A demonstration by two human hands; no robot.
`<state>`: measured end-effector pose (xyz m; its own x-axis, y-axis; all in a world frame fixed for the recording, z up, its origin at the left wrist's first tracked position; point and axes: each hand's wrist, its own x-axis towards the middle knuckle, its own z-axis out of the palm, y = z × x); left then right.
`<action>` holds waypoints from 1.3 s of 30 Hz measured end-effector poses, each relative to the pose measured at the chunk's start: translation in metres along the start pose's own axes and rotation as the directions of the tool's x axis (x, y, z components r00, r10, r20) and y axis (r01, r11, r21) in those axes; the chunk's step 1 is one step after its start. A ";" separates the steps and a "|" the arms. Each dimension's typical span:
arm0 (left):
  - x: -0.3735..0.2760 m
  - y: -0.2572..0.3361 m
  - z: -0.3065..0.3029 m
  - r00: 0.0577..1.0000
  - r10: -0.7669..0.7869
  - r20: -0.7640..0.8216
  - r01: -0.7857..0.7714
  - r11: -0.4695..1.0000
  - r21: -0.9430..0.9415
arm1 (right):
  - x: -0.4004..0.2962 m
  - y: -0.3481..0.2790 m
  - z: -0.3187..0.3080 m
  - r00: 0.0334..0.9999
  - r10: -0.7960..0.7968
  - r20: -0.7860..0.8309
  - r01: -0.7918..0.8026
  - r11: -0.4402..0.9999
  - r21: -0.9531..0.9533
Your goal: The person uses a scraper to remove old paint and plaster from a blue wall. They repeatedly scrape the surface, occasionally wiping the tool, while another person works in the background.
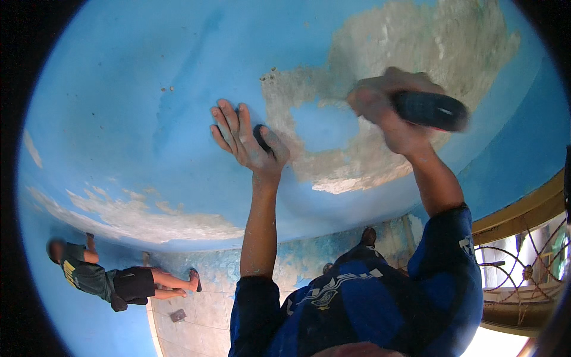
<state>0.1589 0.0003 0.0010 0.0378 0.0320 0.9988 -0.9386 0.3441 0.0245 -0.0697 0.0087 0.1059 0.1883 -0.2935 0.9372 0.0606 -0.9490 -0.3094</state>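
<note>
My left hand (247, 136) lies flat against the blue painted wall (214, 53), its fingers spread, at the left edge of a bare grey patch (308, 85). To the right, my right hand (397, 107), blurred, is closed around the dark handle (430, 110) of a hand tool. The tool's working end is hidden or too blurred to make out, so its kind cannot be told. The patch of exposed plaster runs around an island of blue paint (325, 125) between my hands and spreads up to the upper right.
At the lower left another person (89, 276) stands at the wall with an arm raised to it. Paint flakes litter the tiled floor (214, 308), where a small dark block (178, 315) lies. Another peeled area (165, 223) runs low along the wall. A window with a metal grille (526, 272) is at the right.
</note>
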 end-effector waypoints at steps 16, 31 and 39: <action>-0.002 -0.005 0.003 1.000 -0.002 0.010 0.002 1.000 0.000 | -0.010 0.013 0.015 0.975 0.221 0.022 -0.222 0.973 0.059; -0.009 -0.004 0.003 1.000 -0.007 0.022 0.007 1.000 0.013 | -0.014 0.010 0.011 0.996 -0.005 -0.092 0.000 0.999 -0.051; -0.012 -0.004 0.005 1.000 -0.004 0.000 0.004 1.000 -0.002 | -0.012 0.006 0.008 0.989 -0.142 0.029 0.145 0.973 -0.178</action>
<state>0.1605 -0.0065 -0.0107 0.0417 0.0306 0.9987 -0.9377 0.3462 0.0285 -0.0636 0.0072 0.0910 0.2063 -0.1527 0.9665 -0.0881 -0.9866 -0.1371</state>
